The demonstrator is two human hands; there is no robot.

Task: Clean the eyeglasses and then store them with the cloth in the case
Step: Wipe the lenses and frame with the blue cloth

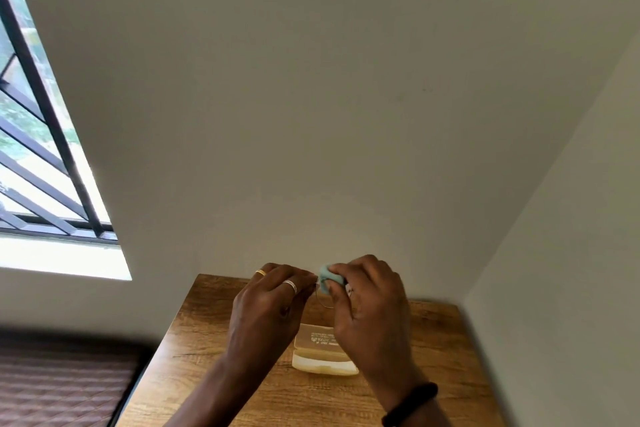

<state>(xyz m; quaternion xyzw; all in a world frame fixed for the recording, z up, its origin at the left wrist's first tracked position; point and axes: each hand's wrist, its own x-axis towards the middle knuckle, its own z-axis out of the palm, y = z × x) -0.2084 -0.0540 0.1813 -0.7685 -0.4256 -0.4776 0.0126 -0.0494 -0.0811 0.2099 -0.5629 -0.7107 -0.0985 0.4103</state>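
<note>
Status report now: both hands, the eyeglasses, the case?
Left hand holds eyeglasses. Right hand rubs cloth on lens. Case open on table, unobstructed.

Gold and silver rings on left hand (pixel 266 305); black band at right wrist (pixel 410 404).

Bare wooden table (pixel 194 357) is seen lower left and right of the open case (pixel 323 355); passage beyond is blocked by the walls (pixel 311 114).
</note>
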